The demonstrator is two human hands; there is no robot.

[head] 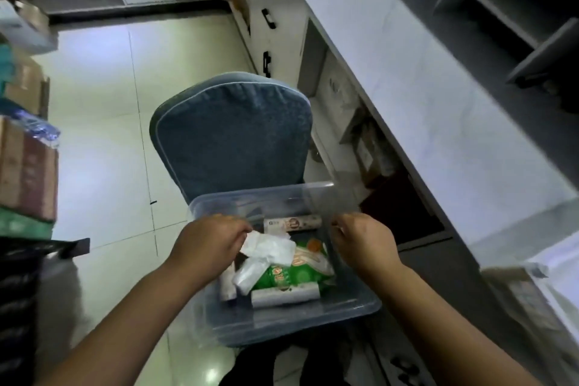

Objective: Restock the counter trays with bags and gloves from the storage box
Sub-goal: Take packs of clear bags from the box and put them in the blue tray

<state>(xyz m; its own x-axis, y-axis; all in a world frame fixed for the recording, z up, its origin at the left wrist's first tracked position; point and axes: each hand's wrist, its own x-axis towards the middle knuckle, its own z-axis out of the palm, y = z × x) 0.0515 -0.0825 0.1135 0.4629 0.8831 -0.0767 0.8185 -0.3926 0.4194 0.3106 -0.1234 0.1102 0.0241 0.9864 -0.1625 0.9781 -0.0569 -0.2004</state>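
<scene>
A clear plastic storage box point(354, 307) sits on a blue cushioned chair point(232, 131). Inside lie a white crumpled plastic packet point(271, 249), a green printed pack point(291, 276), a labelled roll point(293, 224) at the far side, a grey roll point(285, 294) at the near side and another roll point(227, 287) on the left. My left hand point(210, 243) reaches into the box and its curled fingers pinch the white packet. My right hand point(365, 240) hovers over the box's right side with fingers curled; whether it holds anything is hidden.
A white counter point(416, 78) runs along the right with grey shelves point(507, 19) above it and drawers with black handles point(269, 19) below. Stacked cartons point(28, 166) stand on the left. Pale floor tiles point(103, 141) lie left of the chair.
</scene>
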